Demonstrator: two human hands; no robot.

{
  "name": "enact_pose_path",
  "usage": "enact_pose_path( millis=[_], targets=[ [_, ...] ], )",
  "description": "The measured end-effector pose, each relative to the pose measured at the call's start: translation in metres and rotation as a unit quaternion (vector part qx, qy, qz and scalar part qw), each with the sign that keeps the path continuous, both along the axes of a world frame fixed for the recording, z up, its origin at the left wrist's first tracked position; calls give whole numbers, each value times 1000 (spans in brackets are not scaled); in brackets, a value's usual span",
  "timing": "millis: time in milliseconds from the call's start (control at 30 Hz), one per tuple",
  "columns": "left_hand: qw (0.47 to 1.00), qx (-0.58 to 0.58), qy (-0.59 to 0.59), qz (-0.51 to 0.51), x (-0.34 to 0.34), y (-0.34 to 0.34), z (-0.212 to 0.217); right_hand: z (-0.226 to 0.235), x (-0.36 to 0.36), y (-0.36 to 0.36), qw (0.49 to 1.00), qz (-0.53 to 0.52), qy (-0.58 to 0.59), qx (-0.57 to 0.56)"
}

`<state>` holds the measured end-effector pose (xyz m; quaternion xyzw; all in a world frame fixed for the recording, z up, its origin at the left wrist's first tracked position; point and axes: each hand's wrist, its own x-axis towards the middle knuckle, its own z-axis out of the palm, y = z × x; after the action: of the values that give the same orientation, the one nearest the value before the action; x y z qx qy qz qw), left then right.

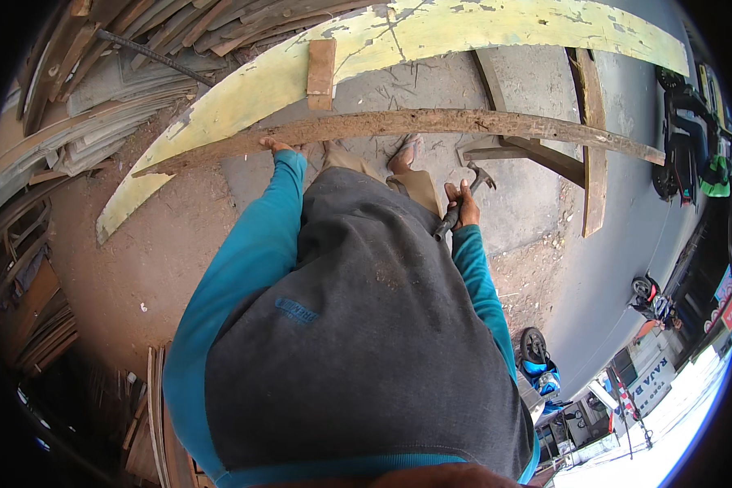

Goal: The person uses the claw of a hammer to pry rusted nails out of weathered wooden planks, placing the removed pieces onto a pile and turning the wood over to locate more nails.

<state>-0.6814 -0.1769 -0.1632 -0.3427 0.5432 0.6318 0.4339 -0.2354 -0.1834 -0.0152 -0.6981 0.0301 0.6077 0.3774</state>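
Observation:
A long, rough brown wooden plank crosses in front of me, its left end over a pale yellow board with flaking paint. My left hand is closed on the plank's near edge, toward its left part; the plank partly hides the fingers. My right hand is wrapped round the dark handle of a claw hammer, whose metal head points up and to the right. The hammer is held on the near side of the plank, apart from it. A short brown wood block lies across the yellow board.
A wooden trestle stands under the plank's right part. Stacked timber fills the left side. My sandaled foot is on the concrete, among scattered wood scraps. On the road side at right are a parked motorcycle and a blue motorbike.

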Motion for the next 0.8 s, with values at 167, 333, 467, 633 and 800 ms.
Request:
enact_pose_path(
  millis=[167, 333, 467, 633, 800],
  targets=[
    [999, -34, -20, 11, -49, -17, -19, -4, -6, -55, 996, -80, 16, -37],
    [996, 70, -5, -62, -51, -1, -36, -7, -19, -84, 987, -136, -7, -86],
    [995, 61, -34, -65, -50, 8, -44, -3, -28, -84, 990, -86, -16, -109],
    [912, -117, -113, -378, -61, -8, -16, 14, -34, -78, 994, 8, -48, -97],
    [588, -91, 516, -617, -20, 51, 24, 14, -36, -68, 981, 88, -144, -94]
  ],
)
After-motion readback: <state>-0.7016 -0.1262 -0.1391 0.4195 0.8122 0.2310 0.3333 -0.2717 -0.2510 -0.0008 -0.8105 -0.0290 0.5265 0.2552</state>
